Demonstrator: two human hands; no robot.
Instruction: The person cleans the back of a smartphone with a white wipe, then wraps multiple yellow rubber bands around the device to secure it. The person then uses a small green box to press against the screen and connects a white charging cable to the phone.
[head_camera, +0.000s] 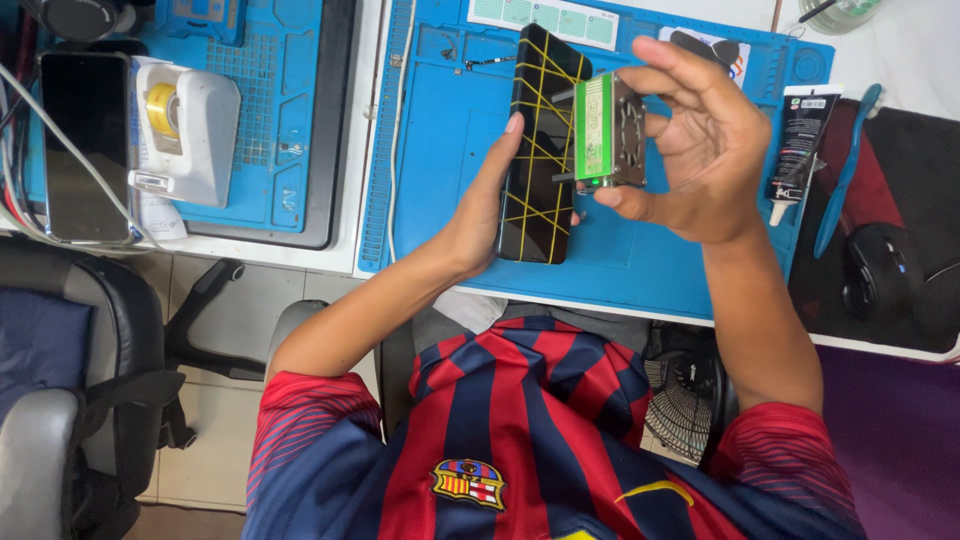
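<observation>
Two hands busy: left hand (478, 215) clasping taped black smartphone (540, 150) by edges, glass slippery, fragile; right hand (700, 160) pinching light, rigid green clamp block (608, 130) beside it.

Black phone (540, 150) crossed with yellow lines, green-sided fan block (608, 130), blue mat (440, 120).

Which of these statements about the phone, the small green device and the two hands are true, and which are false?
1. The left hand holds a black phone crossed with yellow tape lines. True.
2. The right hand is empty. False: it holds a small green device beside the phone.
3. The phone lies flat on the blue mat. False: it is tilted up in the hand.
4. A black tube lies to the right of the mat. True.
5. A white tape dispenser stands on the other blue mat. True.
</observation>
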